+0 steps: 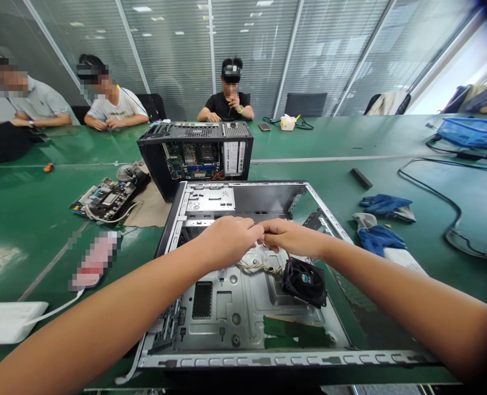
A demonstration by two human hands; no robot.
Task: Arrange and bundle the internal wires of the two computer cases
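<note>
My left hand (235, 237) and my right hand (290, 237) meet above an open metal computer case (243, 359) that lies on its side. Both hands are closed, thumbs and fingertips pinched together. Whatever is between them is hidden or too small to name. Just below my right hand, a black cooling fan (305, 281) rests tilted inside the case, and a thin wire rises from it towards my fingers. A twisted pale cable (260, 267) runs under my hands to the fan. Near the case's front edge shows a flat green patch (295, 331), perhaps a board.
Behind stands a second computer case (196, 131) with its motherboard visible. Loose circuit boards (109, 195) lie left, near a phone (95, 260) and white power bank (11, 322). Blue gloves (381, 238) and a black cable (436, 192) are right. Several people sit around the green table.
</note>
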